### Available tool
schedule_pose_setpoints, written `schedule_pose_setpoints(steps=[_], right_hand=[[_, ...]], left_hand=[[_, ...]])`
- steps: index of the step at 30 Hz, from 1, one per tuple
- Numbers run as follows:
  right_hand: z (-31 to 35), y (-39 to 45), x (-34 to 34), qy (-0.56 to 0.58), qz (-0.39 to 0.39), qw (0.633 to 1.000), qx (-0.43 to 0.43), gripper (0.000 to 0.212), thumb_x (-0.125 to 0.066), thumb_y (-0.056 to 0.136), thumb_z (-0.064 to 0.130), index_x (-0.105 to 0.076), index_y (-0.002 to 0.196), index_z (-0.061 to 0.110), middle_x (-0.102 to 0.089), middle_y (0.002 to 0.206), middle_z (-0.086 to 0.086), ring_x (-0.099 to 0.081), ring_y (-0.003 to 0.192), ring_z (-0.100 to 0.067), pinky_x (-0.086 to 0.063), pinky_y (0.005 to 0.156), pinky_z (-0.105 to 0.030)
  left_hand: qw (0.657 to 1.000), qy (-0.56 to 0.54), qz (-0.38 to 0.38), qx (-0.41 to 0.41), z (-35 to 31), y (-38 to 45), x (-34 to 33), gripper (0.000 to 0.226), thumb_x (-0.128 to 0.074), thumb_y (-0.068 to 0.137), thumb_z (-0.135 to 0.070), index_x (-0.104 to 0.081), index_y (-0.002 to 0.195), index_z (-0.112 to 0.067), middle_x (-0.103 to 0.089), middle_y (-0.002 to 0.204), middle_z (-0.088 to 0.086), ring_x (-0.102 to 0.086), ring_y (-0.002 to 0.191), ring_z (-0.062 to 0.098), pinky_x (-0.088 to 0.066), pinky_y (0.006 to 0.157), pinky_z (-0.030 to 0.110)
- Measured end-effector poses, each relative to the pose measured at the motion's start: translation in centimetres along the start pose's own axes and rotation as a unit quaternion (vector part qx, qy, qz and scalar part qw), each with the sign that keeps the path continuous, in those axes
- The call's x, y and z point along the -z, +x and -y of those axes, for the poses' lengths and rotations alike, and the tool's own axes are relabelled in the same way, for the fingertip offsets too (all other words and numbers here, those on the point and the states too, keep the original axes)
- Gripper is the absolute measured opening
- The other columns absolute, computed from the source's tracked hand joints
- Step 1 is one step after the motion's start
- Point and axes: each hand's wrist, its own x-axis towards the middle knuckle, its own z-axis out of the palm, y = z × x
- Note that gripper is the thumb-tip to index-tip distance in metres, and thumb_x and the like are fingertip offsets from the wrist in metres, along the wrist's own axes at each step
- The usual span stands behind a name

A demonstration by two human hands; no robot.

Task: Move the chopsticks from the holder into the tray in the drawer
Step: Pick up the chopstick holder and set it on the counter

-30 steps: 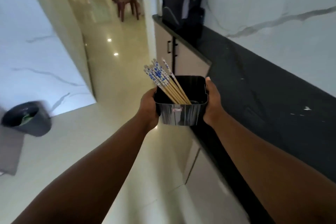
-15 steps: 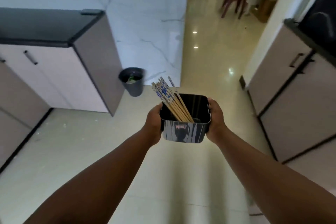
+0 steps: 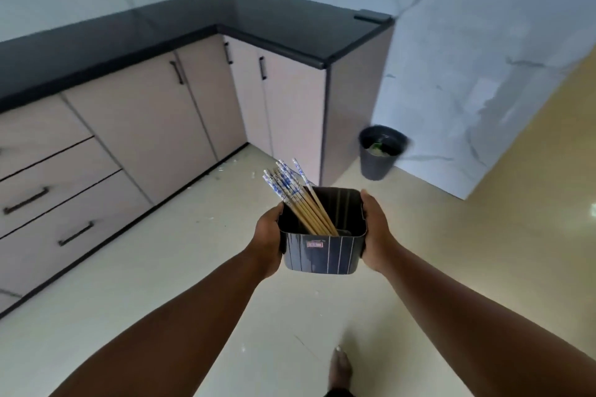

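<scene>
Black holder (image 3: 322, 251) of chopsticks (image 3: 298, 198) between both hands (image 3: 269, 240).

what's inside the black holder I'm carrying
A bundle of chopsticks stands in the holder, leaning toward its left corner, blue-patterned tops above the rim. Their lower tips and most of the holder's floor are hidden by its front wall.

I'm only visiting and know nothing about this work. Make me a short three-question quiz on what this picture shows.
1. True or false: one hand alone carries the holder.
2. The chopsticks lean toward: A) the left hand B) the right hand.
3. What stands on the floor beside the cabinet end?

Key:
1. False; both hands grip its sides.
2. A.
3. A dark bin.
</scene>
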Motion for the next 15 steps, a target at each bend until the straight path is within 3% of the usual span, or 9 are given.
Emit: schedule_pose_setpoints(steps=[2,5,7,10,12,15], right_hand=[[0.1,2.4,-2.3,-0.028,0.016,0.999,-0.001,0.069,-0.037,0.087,0.066,-0.064,0.118,0.011,-0.069,0.115,-0.017,-0.059,0.116,-0.038,-0.041,0.105,-0.05],[0.6,6.0,-5.4,-0.043,0.04,0.998,-0.019,0.059,-0.034,0.097,0.056,-0.062,0.118,0.008,-0.069,0.114,-0.018,-0.059,0.117,-0.036,-0.044,0.094,-0.042],[1.4,8.1,-7.4,-0.044,0.055,0.997,-0.044,0.055,-0.034,0.098,0.056,-0.065,0.113,0.014,-0.07,0.113,-0.014,-0.06,0.114,-0.032,-0.043,0.099,-0.043],[2.5,11.3,-10.1,-0.047,0.083,0.993,-0.07,0.053,-0.034,0.098,0.057,-0.064,0.116,0.018,-0.069,0.117,-0.012,-0.059,0.115,-0.029,-0.039,0.108,-0.048],[3.0,13.2,-11.7,-0.056,0.106,0.989,-0.092,0.055,-0.034,0.097,0.058,-0.061,0.122,0.017,-0.067,0.12,-0.012,-0.058,0.117,-0.029,-0.036,0.11,-0.051],[3.5,15.3,-14.5,-0.068,0.127,0.98,-0.139,0.054,-0.041,0.094,0.06,-0.062,0.121,0.018,-0.069,0.116,-0.011,-0.061,0.113,-0.028,-0.039,0.107,-0.047]], left_hand=[[0.999,-0.004,-0.041,-0.016,-0.7,1.5,2.2,0.041,-0.034,0.101,-0.032,-0.072,0.098,-0.017,-0.076,0.091,-0.001,-0.067,0.09,0.015,-0.05,0.082,0.032],[0.996,0.001,-0.092,-0.02,-2.2,3.6,4.7,0.04,-0.033,0.1,-0.029,-0.07,0.093,-0.016,-0.065,0.056,-0.013,-0.055,0.05,-0.001,-0.039,0.056,0.024],[0.993,-0.003,-0.115,-0.018,-3.5,4.7,5.9,0.041,-0.03,0.099,-0.028,-0.069,0.091,-0.016,-0.061,0.051,-0.014,-0.051,0.041,-0.004,-0.035,0.053,0.024],[0.988,-0.023,-0.152,-0.019,-5.4,6.0,7.5,0.043,-0.03,0.099,-0.028,-0.069,0.094,-0.011,-0.069,0.067,-0.005,-0.061,0.06,0.002,-0.044,0.064,0.027],[0.986,-0.048,-0.16,-0.016,-6.6,6.3,8.5,0.046,-0.03,0.098,-0.028,-0.069,0.104,-0.006,-0.073,0.094,0.013,-0.067,0.088,0.021,-0.049,0.085,0.039],[0.98,-0.084,-0.179,-0.015,-7.6,6.8,10.6,0.048,-0.03,0.097,-0.029,-0.069,0.107,-0.003,-0.071,0.105,0.022,-0.067,0.094,0.032,-0.049,0.093,0.045]])
